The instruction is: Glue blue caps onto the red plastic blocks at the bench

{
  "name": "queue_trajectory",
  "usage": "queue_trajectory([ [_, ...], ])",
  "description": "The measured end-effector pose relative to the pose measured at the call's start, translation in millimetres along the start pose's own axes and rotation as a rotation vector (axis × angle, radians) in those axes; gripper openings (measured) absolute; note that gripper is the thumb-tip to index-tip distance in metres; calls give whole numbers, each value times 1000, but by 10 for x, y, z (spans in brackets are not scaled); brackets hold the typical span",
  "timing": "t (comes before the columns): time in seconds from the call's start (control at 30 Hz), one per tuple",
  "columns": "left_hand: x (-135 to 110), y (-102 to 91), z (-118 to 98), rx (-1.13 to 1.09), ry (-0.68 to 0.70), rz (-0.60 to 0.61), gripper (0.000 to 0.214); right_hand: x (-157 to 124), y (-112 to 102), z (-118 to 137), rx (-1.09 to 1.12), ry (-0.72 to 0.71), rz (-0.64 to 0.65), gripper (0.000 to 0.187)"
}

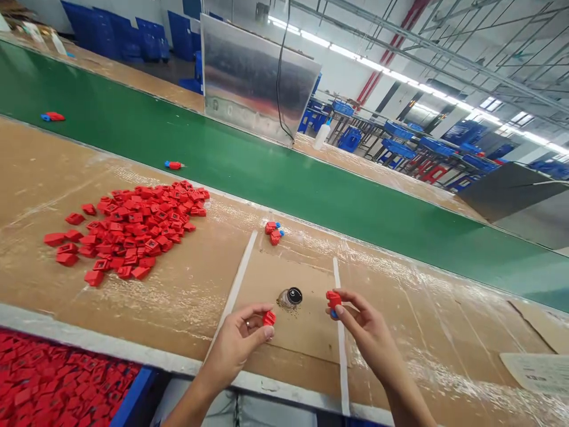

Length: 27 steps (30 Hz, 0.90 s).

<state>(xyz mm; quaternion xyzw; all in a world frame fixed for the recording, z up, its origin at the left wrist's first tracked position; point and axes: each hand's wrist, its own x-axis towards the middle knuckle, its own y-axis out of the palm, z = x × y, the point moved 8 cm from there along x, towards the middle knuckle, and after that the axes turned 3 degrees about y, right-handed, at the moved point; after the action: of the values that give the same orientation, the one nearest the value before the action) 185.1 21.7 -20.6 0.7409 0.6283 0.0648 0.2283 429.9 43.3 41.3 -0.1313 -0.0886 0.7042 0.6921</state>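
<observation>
Between the thumb and fingers of my left hand [237,341] is a small red plastic housing [269,318]. My right hand [367,326] pinches a red housing with a blue part [333,300], the blue end pointing down. On the cardboard between my hands stands a small round metal fixture [292,296] with a black top, dark bits scattered round its base. Beyond it lie a few red pieces with blue ends [274,233], touching each other. To the left a large heap of red housings [137,222] covers part of the table.
A green conveyor belt [231,157] runs across behind the table, carrying two red-and-blue pieces [174,165]. At lower left sits a blue bin [133,397] full of red housings. A metal panel [253,77] and a white bottle [322,135] stand past the belt.
</observation>
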Motion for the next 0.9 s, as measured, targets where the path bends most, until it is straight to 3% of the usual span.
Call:
queue_trajectory([
  [0.13, -38, -37, 11, 22, 21, -19, 37, -45, 204, 196, -214, -157, 29, 30],
  [0.33, -80, -53, -1, -6, 48, -33, 35, -86, 327, 540, -552, -405, -81, 21],
  [0.9, -145, -53, -22, -18, 54, -74, 37, -125, 515, 628, -707, -532, -50, 20],
])
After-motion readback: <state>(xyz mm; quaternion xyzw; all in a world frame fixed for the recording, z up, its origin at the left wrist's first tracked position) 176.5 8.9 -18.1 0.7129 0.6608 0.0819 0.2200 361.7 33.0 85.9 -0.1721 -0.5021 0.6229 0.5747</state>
